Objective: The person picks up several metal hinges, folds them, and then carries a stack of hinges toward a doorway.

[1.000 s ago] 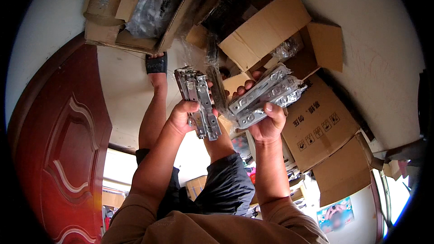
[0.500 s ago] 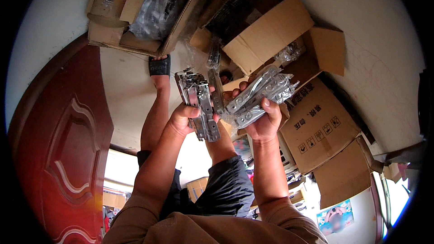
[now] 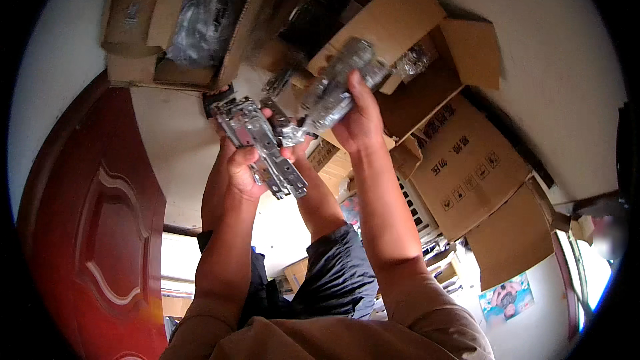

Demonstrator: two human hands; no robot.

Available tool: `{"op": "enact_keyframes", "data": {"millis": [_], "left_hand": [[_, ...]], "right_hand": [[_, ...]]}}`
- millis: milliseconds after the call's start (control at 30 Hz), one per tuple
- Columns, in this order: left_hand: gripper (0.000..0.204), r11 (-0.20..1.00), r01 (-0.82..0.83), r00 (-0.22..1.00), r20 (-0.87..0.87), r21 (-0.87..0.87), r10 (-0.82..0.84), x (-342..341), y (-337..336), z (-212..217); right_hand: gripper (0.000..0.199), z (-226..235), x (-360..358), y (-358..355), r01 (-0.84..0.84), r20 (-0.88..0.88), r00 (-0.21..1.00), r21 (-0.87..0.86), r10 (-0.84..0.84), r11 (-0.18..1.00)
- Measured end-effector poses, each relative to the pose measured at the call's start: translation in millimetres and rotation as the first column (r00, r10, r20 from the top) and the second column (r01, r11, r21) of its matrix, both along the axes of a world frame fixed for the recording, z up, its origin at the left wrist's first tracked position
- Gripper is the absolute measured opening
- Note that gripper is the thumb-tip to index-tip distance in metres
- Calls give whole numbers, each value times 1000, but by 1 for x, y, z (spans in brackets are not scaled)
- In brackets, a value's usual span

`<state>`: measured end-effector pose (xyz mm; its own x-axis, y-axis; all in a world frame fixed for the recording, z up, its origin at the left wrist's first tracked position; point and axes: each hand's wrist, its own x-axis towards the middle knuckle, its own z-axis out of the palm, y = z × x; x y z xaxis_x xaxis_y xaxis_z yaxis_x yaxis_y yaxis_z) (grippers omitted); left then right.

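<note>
My left hand (image 3: 243,172) is closed around a stack of bare metal rails (image 3: 267,150), narrow strips with holes that look like drawer slides. The stack tilts, its upper end leaning left. My right hand (image 3: 363,120) grips a bundle of similar metal rails in clear plastic (image 3: 340,87), blurred by motion, with the thumb along its right side. This bundle is above and right of the bare stack, in front of an open cardboard box (image 3: 400,17). Between the two hands, a slim plastic-wrapped metal piece (image 3: 283,123) shows; whether a hand holds it I cannot tell.
Another open carton (image 3: 133,67) at upper left holds a clear plastic bag (image 3: 205,23). A large printed carton (image 3: 460,167) stands at right against the pale wall. A red-brown panelled door (image 3: 113,240) is on the left. My legs are below my hands.
My right hand has moved up and left with the wrapped bundle, towards the open box. The stack in my left hand has shifted left and tilted more. The view has turned slightly.
</note>
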<state>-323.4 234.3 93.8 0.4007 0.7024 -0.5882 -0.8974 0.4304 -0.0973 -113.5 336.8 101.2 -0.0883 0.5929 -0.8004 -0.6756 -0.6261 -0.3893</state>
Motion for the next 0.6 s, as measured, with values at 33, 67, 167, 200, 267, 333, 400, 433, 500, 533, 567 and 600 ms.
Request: {"op": "enact_keyframes", "data": {"millis": [33, 67, 167, 200, 267, 333, 400, 433, 500, 533, 567, 600], "left_hand": [[80, 1000, -2, 999, -47, 18, 3, 0, 5, 3], [81, 1000, -21, 999, -37, -12, 21, -1, 4, 5], [77, 998, -56, 998, -13, 12, 56, -5, 12, 8], [77, 998, -53, 999, -10, 16, 53, -6, 13, 8], [76, 998, -51, 999, -5, 25, 51, -10, 13, 6], [77, 999, -49, 997, -54, 18, 50, -8, 16, 11], [78, 1000, -19, 998, -55, 17, 20, -10, 15, 10], [78, 1000, 6, 1000, -24, 12, -6, -12, 14, 9], [76, 1000, 30, 999, -22, 7, -30, -11, 16, 11], [75, 999, 35, 999, -30, -20, -35, -10, 18, 15], [76, 999, 14, 1000, -22, -49, -15, -6, 19, 18], [78, 999, 22, 998, -65, -38, -24, -7, 17, 17]], "right_hand": [[62, -12, -2, 1, -29, -13, 999, 26, 30, 999], [68, -23, -4, 3, -59, -25, 998, 52, 61, 997], [93, -42, -13, 17, -168, -27, 985, 82, 170, 982], [96, -49, -12, 24, -147, -91, 984, 66, 153, 987], [102, -60, -9, 35, -115, -221, 968, 29, 119, 993], [100, -63, -12, 48, -83, -232, 970, -52, 69, 995], [94, -79, -6, 59, -97, -267, 961, -87, 71, 991], [70, -85, -5, 64, -79, -221, 974, -137, 47, 987], [54, -99, -7, 75, -201, -60, 979, -208, 193, 957], [47, -107, -10, 80, -258, 15, 963, -250, 270, 933], [45, -114, -12, 83, -256, 65, 957, -276, 283, 927], [44, -119, -15, 85, -252, 115, 948, -303, 298, 919]]}}
